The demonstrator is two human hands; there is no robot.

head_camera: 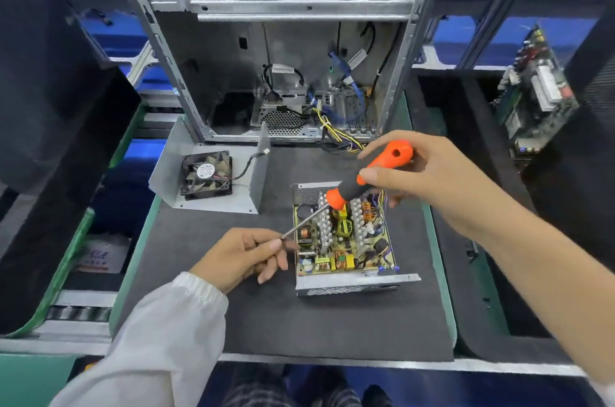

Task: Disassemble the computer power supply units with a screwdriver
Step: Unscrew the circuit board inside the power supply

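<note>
PSU (346, 240) lid's already off with the board still in, right hand (422, 173) wrapped round the screwdriver (366, 180), left hand (246, 256) pinching its tip.

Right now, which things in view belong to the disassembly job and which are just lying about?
In use: screwdriver, right hand on its handle, left hand pinching its shaft; opened power supply unit.

Lying about: fan in removed cover, computer case, circuit boards.
</note>
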